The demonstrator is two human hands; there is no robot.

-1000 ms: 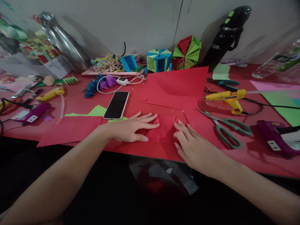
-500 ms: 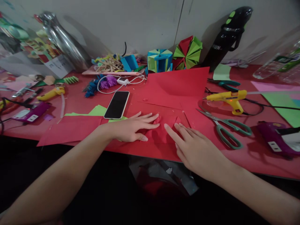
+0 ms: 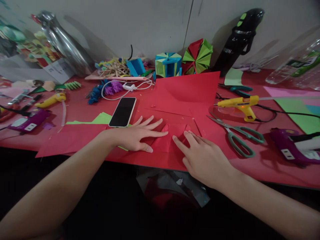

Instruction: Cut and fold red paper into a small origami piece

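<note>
A folded piece of red paper (image 3: 167, 143) lies flat near the front edge of the red table, between my hands. My left hand (image 3: 136, 135) is spread with its fingers apart, and the index fingertip touches the paper's left side. On the right side, the fingertips of my right hand (image 3: 203, 155) press down on the paper, index finger stretched out. Neither hand grips anything that I can see. Red on red makes the paper's outline hard to follow. Just beyond my left hand is a phone (image 3: 122, 112), and scissors (image 3: 237, 133) lie partly open to the right of my right hand.
A larger red sheet (image 3: 186, 88) stands bent up behind. A yellow glue gun (image 3: 241, 106) and a purple power strip (image 3: 290, 146) are at the right. Red paper (image 3: 72, 136) overhangs the left front edge. Folded paper models (image 3: 168, 65) and a black bottle (image 3: 236, 43) line the wall.
My left hand's fingers have spread further apart and shifted slightly left, uncovering more of the folded paper. My right hand stays on the paper. The whole view has shifted a little.
</note>
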